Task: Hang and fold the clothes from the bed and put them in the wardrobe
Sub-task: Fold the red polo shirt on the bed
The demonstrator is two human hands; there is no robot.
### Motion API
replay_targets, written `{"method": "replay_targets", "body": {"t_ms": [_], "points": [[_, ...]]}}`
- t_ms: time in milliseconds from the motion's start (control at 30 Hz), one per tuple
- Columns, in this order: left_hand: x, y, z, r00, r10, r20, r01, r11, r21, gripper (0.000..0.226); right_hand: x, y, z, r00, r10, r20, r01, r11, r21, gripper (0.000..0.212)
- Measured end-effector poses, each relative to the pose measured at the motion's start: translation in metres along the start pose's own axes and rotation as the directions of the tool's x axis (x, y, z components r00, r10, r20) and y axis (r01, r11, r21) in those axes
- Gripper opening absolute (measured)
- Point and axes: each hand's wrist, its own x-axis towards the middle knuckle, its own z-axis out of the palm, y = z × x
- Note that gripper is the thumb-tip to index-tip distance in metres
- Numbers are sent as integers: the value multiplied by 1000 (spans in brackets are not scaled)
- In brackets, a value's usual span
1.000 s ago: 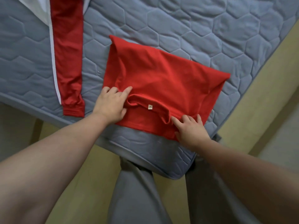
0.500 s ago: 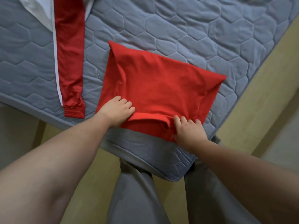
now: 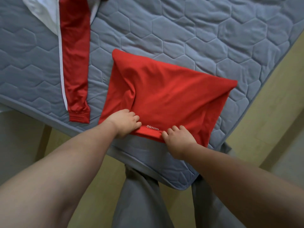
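Nearest the camera, at bottom centre, grey trouser legs [image 3: 139, 203] stand at the corner of the grey-blue hexagon-quilted mattress [image 3: 205, 38], w/ yellowish floor [image 3: 271, 120] to the right. Both bare forearms reach fwd over that corner. Left hand [image 3: 125, 124] sits on the near-left part of the folded red fabric shirt [image 3: 172, 96], fingers curled into the cloth & gripping it. Right hand [image 3: 178, 139] is just beside it at the near edge, fingers curled over the rolled fold & pinching it. Btwn the two hands, white lettering [image 3: 153, 127] reads MINISO upside down. Shirt lies flat as a rough rectangle on the mattress near that corner, w/ creases running from the left hand toward its far-left corner. Further left & apart from it, a long red sleeve with white side stripe and ribbed cuff [image 3: 74, 71] stretches away, cuff near the mattress edge. White cloth [image 3: 42, 12] lies beside its far end at top left.
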Motion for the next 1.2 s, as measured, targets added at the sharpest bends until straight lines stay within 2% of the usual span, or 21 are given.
{"method": "replay_targets", "body": {"t_ms": [67, 133, 167, 200, 267, 333, 367, 400, 433, 500, 600, 700, 800, 900, 933, 967, 1000, 1033, 1100, 1133, 1200], "points": [[3, 0, -8, 993, -44, 110, 54, 994, -92, 45, -1, 5, -5, 994, 1, 108, -4, 1000, 19, 51], [6, -7, -23, 983, -159, 91, 178, 946, -269, 36, 1, 16, -17, 1000, 15, 21, -17, 996, 86, 40], [7, -14, -31, 954, -299, 26, 284, 869, -405, 29, 4, 24, -24, 997, 45, -62, -37, 992, 125, 34], [8, -23, -39, 872, -486, -54, 374, 735, -565, 23, 7, 34, -32, 985, 88, -150, -63, 984, 164, 29], [11, -46, -57, 527, -844, -94, 375, 331, -866, 18, 14, 61, -51, 926, 218, -309, -145, 959, 244, 25], [15, -75, -76, 191, -975, 113, 212, -71, -975, 28, 19, 95, -70, 834, 368, -411, -262, 920, 292, 24], [19, -92, -79, 130, -955, 266, 151, -246, -957, 40, 20, 113, -78, 790, 433, -433, -322, 895, 308, 26], [27, -110, -77, 145, -901, 409, 119, -395, -911, 55, 19, 129, -86, 754, 490, -437, -376, 868, 323, 28], [39, -129, -65, 213, -825, 523, 102, -514, -852, 71, 19, 145, -92, 731, 537, -420, -426, 841, 335, 30], [86, -174, 1, 328, -731, 599, -12, -637, -771, 93, 20, 170, -101, 720, 618, -316, -516, 781, 351, 36], [98, -192, 5, 422, -688, 591, -127, -690, -712, 65, 26, 196, -109, 730, 680, -69, -606, 691, 393, 41], [56, -162, -74, 408, -723, 557, -193, -665, -721, 32, 34, 207, -114, 736, 675, 53, -626, 648, 434, 37], [58, -163, -73, 228, -818, 528, -197, -570, -798, 20, 39, 210, -115, 732, 673, 106, -644, 633, 430, 40], [62, -162, -78, 69, -903, 425, 176, -408, -896, 27, 39, 213, -112, 746, 648, 154, -644, 644, 413, 42], [62, -162, -84, 30, -953, 301, 325, -276, -905, 33, 38, 214, -113, 763, 628, 156, -629, 663, 406, 39], [61, -163, -91, 55, -991, 124, 447, -87, -890, 38, 38, 215, -114, 782, 603, 156, -609, 685, 399, 34], [62, -164, -98, 178, -982, -70, 523, 155, -838, 41, 37, 216, -115, 800, 577, 164, -590, 707, 390, 31], [63, -166, -105, 378, -901, -210, 547, 401, -735, 43, 38, 217, -116, 813, 555, 177, -577, 726, 375, 32], [63, -168, -121, 757, -627, -185, 480, 725, -494, 47, 39, 219, -120, 826, 523, 210, -563, 756, 333, 36], [64, -169, -128, 850, -519, -92, 448, 802, -395, 49, 39, 219, -123, 827, 511, 234, -561, 771, 302, 35], [68, -170, -140, 905, -423, 46, 420, 870, -258, 47, 39, 220, -126, 821, 491, 290, -558, 799, 225, 31]]}}
